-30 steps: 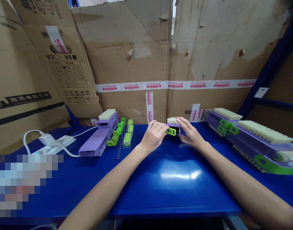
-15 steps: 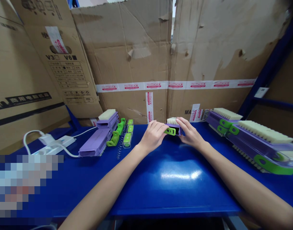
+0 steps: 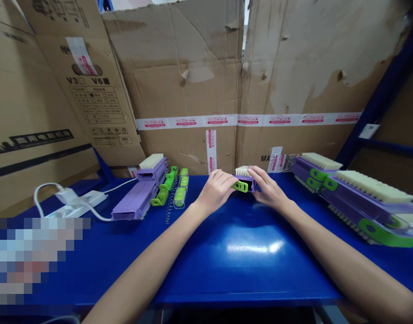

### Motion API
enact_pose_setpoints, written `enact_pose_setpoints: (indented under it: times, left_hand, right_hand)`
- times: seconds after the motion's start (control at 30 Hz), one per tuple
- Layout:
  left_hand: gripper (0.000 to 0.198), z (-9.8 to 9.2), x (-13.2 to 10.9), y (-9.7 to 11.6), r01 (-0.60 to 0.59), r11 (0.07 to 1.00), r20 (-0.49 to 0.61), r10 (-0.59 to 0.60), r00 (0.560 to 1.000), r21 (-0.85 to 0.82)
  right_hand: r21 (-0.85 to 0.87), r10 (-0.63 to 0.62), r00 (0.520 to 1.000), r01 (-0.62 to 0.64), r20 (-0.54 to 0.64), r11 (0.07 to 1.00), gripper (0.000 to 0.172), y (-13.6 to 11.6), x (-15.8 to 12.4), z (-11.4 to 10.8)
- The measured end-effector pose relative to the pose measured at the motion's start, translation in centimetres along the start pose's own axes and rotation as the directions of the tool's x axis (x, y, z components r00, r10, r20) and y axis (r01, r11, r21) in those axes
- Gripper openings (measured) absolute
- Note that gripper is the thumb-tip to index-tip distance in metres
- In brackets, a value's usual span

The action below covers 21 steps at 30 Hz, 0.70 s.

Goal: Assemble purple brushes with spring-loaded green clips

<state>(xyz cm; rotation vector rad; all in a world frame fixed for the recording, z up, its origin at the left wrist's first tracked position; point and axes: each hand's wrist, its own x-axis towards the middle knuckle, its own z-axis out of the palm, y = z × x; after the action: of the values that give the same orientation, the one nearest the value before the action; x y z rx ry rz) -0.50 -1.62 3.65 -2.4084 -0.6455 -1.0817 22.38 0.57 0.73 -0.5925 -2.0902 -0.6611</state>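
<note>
brown cardboard (image 3: 186, 94) walls in the head camera's view, crossed by white printed tape (image 3: 226, 119), and a shiny blue table (image 3: 253, 274) fills the lower part. near the centre of the frame, my left hand (image 3: 216, 191) is closed narrow, pinching a green piece (image 3: 242, 186) at its left end. my right hand (image 3: 267, 186) grips the right side of a small purple brush (image 3: 246, 177), pale bristles up, with the green piece in front of its dark hollow. left of centre lie purple housings (image 3: 133, 200), green brackets (image 3: 165, 186), a row of springs (image 3: 171, 198) and green blocks (image 3: 180, 195). a white power strip (image 3: 91, 199) sits at the left; larger purple brushes (image 3: 368, 198) with pale bristles stand at the right edge.
</note>
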Motion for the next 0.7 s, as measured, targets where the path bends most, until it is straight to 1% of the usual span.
enact_pose_setpoints:
  times: [0.33,0.53,0.7]
  left_hand:
    - [0.016,-0.01,-0.03,0.03,-0.011,1.0,0.011,0.011,1.0,0.016]
    - [0.016,-0.14,0.0,-0.04,-0.02,1.0,0.017,0.02,1.0,0.021]
    - [0.016,-0.34,0.1,-0.02,-0.004,1.0,0.045,0.004,0.999,0.009]
  right_hand:
    - [-0.006,-0.001,1.0,0.001,-0.005,1.0,0.077,0.03,-0.04,0.04]
    - [0.005,0.022,1.0,-0.022,0.005,1.0,0.073,0.02,-0.1,0.07]
    - [-0.008,0.012,1.0,-0.012,0.009,1.0,0.073,0.03,-0.09,0.04]
